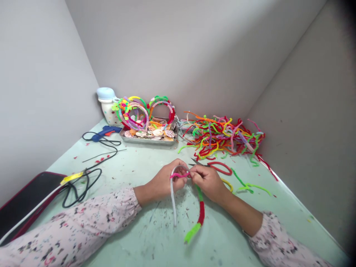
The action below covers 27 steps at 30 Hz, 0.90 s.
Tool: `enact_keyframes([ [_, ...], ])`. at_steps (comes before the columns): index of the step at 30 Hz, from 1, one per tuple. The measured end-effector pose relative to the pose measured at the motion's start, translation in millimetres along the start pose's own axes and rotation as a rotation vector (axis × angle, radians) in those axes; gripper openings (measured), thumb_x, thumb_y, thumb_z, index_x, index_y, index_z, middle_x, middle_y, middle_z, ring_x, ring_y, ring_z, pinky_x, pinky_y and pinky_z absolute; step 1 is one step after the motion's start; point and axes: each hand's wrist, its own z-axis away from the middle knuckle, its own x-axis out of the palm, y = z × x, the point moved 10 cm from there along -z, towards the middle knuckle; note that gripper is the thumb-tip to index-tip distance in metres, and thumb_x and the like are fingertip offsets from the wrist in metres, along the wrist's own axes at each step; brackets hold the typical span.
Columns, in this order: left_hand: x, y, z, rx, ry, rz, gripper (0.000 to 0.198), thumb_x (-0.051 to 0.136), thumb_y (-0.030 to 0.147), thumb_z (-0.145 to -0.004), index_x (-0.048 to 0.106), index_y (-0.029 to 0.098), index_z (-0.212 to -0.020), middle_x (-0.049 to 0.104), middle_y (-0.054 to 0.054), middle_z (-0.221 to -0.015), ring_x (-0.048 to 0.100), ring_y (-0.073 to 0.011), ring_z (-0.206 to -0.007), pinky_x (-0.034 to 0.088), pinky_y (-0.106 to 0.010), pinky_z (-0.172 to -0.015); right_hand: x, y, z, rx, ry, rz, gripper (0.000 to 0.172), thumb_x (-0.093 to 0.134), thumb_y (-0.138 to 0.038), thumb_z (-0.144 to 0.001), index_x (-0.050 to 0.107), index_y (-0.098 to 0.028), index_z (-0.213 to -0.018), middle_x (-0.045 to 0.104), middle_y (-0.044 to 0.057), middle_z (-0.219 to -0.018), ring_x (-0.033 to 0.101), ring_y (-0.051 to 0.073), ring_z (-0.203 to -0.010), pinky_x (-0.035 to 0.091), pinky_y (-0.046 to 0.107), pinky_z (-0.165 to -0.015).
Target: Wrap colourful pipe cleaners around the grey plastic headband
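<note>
Between my hands is a headband [172, 200], its left arm bare and greyish white. Its other arm [201, 213] is wrapped in green and red fuzzy pipe cleaner and hangs below my right hand. My left hand [174, 174] is closed around the upper part of the band. A short pink pipe cleaner [179, 175] crosses that hand's fingers toward my right hand [207, 180]. The right fingertips are pinched together at its end; the exact grip there is partly hidden. Scissors with red handles [221, 167] lie just behind my right hand, blades pointing left.
A metal tray [147, 141] holds shells and finished colourful headbands [136, 115]. Right of it is a tangled pipe cleaner heap [222, 137]. Green pipe cleaners [247, 185] lie nearer. At left are a jar [108, 107], a blue glue gun [104, 133], cables [89, 172] and a black-and-red case [30, 196].
</note>
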Motion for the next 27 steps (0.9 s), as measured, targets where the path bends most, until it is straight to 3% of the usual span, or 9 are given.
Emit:
enact_keyframes([
  [4,-0.7,-6.4,-1.0,-0.037,0.034,0.072,0.017,0.053,0.03,-0.081,0.053,0.015,-0.09,0.056,-0.001,-0.077,0.05,-0.0103,-0.065,0.04,-0.02,-0.057,-3.7,-2.9,-0.1,-0.007,0.032,0.01,0.018,0.045,-0.02,-0.08,0.058,-0.018,-0.067,0.051,-0.001,-0.06,0.046,0.013,-0.058,0.035,0.023,-0.056],
  [15,-0.6,-15.6,-1.9,-0.079,0.055,0.215,0.023,0.046,0.035,-0.085,0.052,0.014,-0.079,0.049,0.001,-0.064,0.044,-0.0085,-0.055,0.036,-0.02,-0.051,-13.9,-3.4,1.0,0.017,0.128,-0.015,0.017,0.045,-0.02,-0.081,0.056,-0.018,-0.068,0.049,-0.001,-0.06,0.045,0.014,-0.058,0.034,0.024,-0.055],
  [20,2.4,-20.1,-2.7,-0.133,0.021,0.243,0.031,0.038,0.037,-0.089,0.057,0.013,-0.085,0.053,-0.001,-0.068,0.047,-0.0087,-0.055,0.036,-0.02,-0.051,-21.3,1.0,1.0,0.064,0.187,-0.068,0.02,0.045,-0.024,-0.083,0.052,-0.018,-0.065,0.048,-0.001,-0.058,0.043,0.014,-0.056,0.034,0.024,-0.054],
  [27,7.3,-17.8,-4.2,-0.095,0.007,0.214,0.031,0.06,0.04,-0.077,0.054,0.013,-0.09,0.051,0.001,-0.069,0.047,-0.0077,-0.056,0.038,-0.019,-0.052,-16.4,-1.0,1.0,0.033,0.151,-0.076,0.018,0.045,-0.022,-0.084,0.056,-0.017,-0.071,0.05,-0.001,-0.062,0.045,0.013,-0.059,0.035,0.023,-0.056],
])
